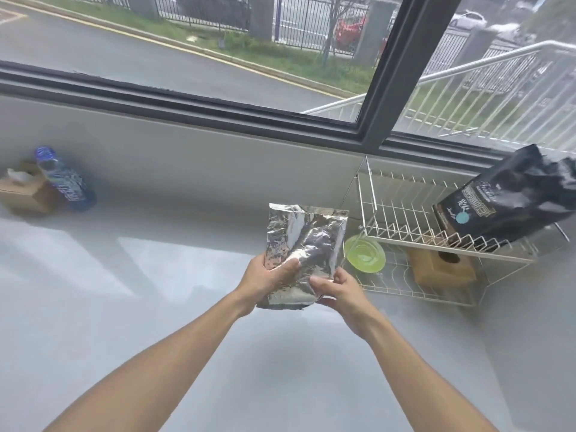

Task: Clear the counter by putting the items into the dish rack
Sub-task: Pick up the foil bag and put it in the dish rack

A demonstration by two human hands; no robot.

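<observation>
Both hands hold a crinkled silver foil bag (307, 241) upright above the grey counter (156, 307), just left of the rack. My left hand (268, 280) grips its lower left side, and my right hand (338, 288) pinches its lower right corner. The white wire dish rack (389, 213) stands at the right under the window. A black coffee bag (511, 201) leans on its upper tier. On the lower tier sit a green plate (366, 252) and a wooden block with a hole (442, 265).
At the far left of the counter a blue-capped plastic bottle (64, 179) stands against a brown cardboard tissue box (26, 191). A dark-framed window (374, 120) runs along the back wall behind the counter.
</observation>
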